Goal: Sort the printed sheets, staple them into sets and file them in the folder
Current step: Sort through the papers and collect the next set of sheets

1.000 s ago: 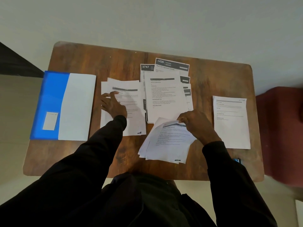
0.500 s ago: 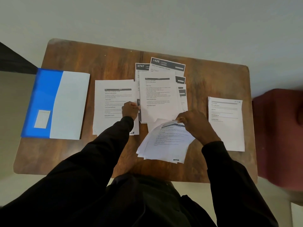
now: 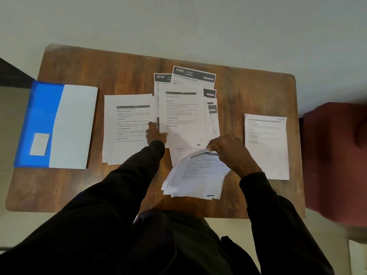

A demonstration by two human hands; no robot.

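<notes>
Pinched by the left hand is the lower left edge of the central pile; a loose stack just on the near side of that pile is pinched at its top edge by the right hand. The blue folder is laid well left of the pile.

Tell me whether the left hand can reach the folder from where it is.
Probably yes. Only a flat stack lies between the left hand and the folder, which sits uncovered on the table, though the hand pinches the centre sheet.
</notes>
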